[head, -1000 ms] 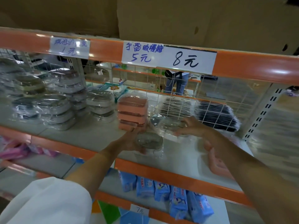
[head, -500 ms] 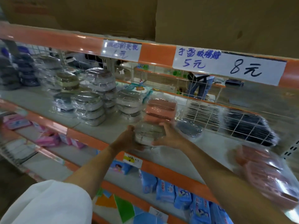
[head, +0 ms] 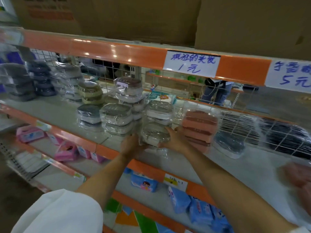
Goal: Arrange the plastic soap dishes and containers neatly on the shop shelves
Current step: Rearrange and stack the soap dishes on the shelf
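**Both hands on one wrapped soap dish at shelf front**

Wrapped soap dish, clear film over a grey-white body, sits btwn the two hands at the front of the middle shelf, roughly centre of view. Can't tell if it rests on the shelf or is lifted a bit.

L hand at the dish's 8 o'clock side: fingers curled round the lower left edge, tips hidden behind the film. R hand at its 3–4 o'clock side: fingers fairly straight, close together, pressed flat vs the right wall of the dish; thumb lies low along the front edge. Both forearms reach in from 6 o'clock; white sleeve on the L arm.

Directly behind the held dish, at 12 o'clock, a stack of grey-white dishes, touching or nearly so. At 9–10 o'clock, another grey stack; further left, a dark-topped stack. At 3 o'clock, just beside the R hand, a pink stack in film. Beyond that, at 3–4 o'clock, a single dark wrapped dish lying on the shelf, apart from the pink stack.

Price label w/ handwritten "1元" on the orange rail at 12–1 o'clock. Blue packs on the lower shelf at 5 o'clock, pink packs at 8 o'clock.
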Demonstrator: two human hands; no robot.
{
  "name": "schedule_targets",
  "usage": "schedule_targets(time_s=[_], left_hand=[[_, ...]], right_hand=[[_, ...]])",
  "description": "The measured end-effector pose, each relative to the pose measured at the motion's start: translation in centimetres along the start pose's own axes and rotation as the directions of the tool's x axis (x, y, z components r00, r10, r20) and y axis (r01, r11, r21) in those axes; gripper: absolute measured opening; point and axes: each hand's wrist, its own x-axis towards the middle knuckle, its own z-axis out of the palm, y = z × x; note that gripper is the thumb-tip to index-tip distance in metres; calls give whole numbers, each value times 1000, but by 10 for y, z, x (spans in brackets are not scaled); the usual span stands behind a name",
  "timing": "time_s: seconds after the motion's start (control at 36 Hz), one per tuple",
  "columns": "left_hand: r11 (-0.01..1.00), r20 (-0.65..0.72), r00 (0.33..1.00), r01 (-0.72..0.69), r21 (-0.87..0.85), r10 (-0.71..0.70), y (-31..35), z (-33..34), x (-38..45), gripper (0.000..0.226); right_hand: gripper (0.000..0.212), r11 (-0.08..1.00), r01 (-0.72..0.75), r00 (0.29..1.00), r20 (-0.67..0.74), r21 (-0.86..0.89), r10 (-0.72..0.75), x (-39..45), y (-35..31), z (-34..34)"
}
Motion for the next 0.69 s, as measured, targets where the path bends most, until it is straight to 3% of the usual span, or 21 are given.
schedule_targets(time_s=[0.11,0.36,0.5,0.69], left_hand=[[998,-22,998,-54,-15,54,-4,-6,5,95],[980,16,1000,-14,197,11,1,-14,12,38],[936,168,973,-200,291,156,13,-5,10,35],[852,219,918,-390,350,330,62,9,-5,41]], right_hand=[[94,999,-35,999,-1,-17,35,11,-12,4],[94,995,-85,996,-10,-57,85,28,-26,11],[99,997,-83,996,-19,-7,83,23,-20,8],[57,999,-53,992,-113,-1,52,-8,16,-13]])
